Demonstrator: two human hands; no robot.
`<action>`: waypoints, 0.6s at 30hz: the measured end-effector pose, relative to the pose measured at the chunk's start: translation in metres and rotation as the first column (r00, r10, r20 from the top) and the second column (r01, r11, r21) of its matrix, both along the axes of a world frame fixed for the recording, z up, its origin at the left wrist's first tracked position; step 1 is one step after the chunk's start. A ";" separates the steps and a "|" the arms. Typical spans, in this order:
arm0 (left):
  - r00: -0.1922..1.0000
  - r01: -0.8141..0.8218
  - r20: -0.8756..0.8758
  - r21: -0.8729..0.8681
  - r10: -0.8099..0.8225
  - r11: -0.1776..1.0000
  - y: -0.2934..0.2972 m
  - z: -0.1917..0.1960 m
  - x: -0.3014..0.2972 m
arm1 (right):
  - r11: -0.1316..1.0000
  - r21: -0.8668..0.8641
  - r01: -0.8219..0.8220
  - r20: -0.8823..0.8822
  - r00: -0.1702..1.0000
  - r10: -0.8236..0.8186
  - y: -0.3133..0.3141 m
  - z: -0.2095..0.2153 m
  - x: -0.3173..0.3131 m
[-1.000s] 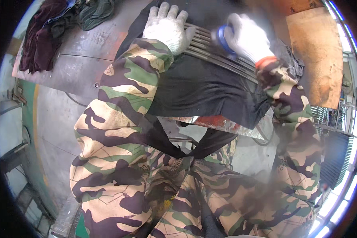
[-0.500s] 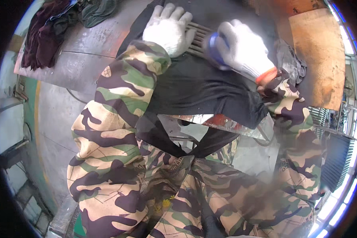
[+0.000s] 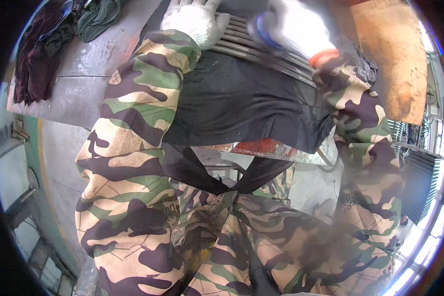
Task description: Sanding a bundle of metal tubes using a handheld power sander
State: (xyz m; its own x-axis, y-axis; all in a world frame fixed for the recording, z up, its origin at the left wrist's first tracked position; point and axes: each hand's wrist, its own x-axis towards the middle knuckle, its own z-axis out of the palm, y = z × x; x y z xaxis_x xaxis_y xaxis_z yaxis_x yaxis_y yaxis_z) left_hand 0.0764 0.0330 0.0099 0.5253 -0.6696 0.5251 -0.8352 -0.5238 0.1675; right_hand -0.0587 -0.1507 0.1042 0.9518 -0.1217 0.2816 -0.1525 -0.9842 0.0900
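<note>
The left hand (image 3: 190,23), in a white knitted glove, lay palm down with its fingers spread and released, their tips cut off by the upper edge of the view. Just beside its thumb, several slim grey metal rods (image 3: 241,43) emerged in a roughly parallel row, slanting down and to the right beneath the right hand (image 3: 301,28); whether the left palm pressed on their ends could not be told. The right hand, gloved in white with an orange-red cuff (image 3: 324,56), had its fingers clenched around a blue-edged object (image 3: 264,30), too blurred to identify, which sat over the rods. A black cloth (image 3: 246,98) spread under the rods and stretched toward the person, below both sets of fingers, with a red and silver edge (image 3: 261,147) showing beneath its near side. Well to the left of the left fingers, a bare grey metal worktop (image 3: 91,64) carried a maroon cloth (image 3: 34,69) and, nearer those fingers, a dark green cloth (image 3: 98,19). To the right of the right fingers, past the cuff, stood out a brownish-orange sheet (image 3: 392,59) with dark stains. Camouflage sleeves (image 3: 138,98) covered both forearms, and camouflage trousers (image 3: 281,237) lay far below the fingers.
</note>
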 end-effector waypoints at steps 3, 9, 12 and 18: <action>0.999 -0.016 0.031 -0.009 0.016 1.000 0.005 -0.004 0.005 | 0.991 -0.080 -0.109 0.040 0.993 0.112 0.025 0.007 -0.012; 0.996 0.067 0.059 -0.030 -0.065 0.997 -0.003 -0.003 0.005 | 0.998 -0.058 -0.008 0.017 1.000 0.009 0.010 0.006 0.010; 0.988 0.037 0.144 0.110 -0.053 0.993 0.000 -0.015 0.008 | 0.996 -0.093 -0.001 0.019 1.000 0.003 0.007 0.001 0.004; 0.986 0.062 0.147 0.150 -0.084 0.987 0.000 -0.024 0.007 | 0.997 0.032 0.072 -0.118 0.991 -0.068 0.004 0.009 -0.005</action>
State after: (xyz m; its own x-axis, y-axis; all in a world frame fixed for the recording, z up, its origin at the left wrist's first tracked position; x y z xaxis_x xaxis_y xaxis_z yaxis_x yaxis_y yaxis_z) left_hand 0.0832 0.0326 -0.0143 0.3940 -0.7775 0.4901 -0.8818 -0.4701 -0.0370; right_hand -0.0638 -0.1469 0.1131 0.9667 -0.1971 0.1631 -0.2115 -0.9745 0.0757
